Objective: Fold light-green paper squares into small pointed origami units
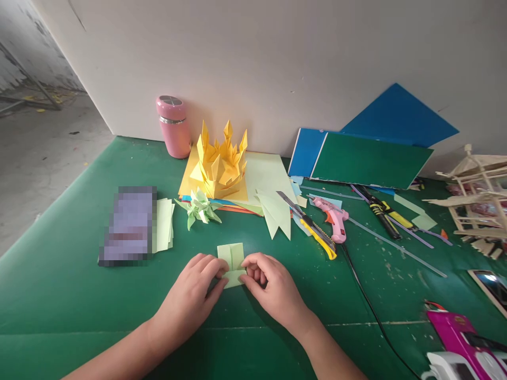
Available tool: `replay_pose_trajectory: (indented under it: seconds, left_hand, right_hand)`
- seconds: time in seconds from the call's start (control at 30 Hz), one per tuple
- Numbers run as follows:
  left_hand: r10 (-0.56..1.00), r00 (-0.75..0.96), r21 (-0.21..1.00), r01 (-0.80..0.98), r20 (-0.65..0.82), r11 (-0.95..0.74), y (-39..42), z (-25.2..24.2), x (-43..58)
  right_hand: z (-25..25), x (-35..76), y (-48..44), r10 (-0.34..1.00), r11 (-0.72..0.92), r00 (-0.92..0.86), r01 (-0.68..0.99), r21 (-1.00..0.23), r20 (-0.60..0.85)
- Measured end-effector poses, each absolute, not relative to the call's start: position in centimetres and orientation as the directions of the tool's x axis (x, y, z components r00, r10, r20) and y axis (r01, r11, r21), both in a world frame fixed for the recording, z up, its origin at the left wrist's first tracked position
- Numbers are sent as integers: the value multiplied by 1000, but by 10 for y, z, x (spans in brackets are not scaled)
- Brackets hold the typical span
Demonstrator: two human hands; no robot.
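Pinching green paper (235,263) on the near side of yellow origami (222,171), with fingers of left hand (194,282) and right hand (277,293) clamped on opposite side edges. Probably best to square the lower flap, then press its crease outward from middle. Keep off utility knife (313,228), to origami's near right. Move out over open tabletop (95,306) at origami's near left, well short of left edge.

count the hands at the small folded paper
2: the left hand at the left side of the folded green paper, the right hand at its right.
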State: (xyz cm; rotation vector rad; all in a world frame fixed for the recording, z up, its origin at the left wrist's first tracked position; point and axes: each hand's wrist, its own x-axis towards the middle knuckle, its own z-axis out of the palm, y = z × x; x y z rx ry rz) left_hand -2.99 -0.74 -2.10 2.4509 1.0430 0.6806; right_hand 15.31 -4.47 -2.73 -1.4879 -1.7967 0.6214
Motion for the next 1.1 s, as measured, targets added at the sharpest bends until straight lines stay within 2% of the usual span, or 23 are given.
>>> replay_pose_trajectory:
  seconds: [0.27, 0.5, 1.1]
  left_hand:
    - [745, 621, 534, 556, 242, -637, -9, -19, -29]
    - [732, 634, 520, 550, 250, -653, -9, -19, -29]
    - [695, 659, 494, 520, 286, -697, -7, -18, -39]
  right_hand:
    - [-28, 151, -46, 982, 167, -43, 650, -742, 184]
    - [-25, 150, -46, 978, 190, -72, 696, -692, 196]
    - [-30, 151, -45, 971, 208, -64, 699, -684, 230]
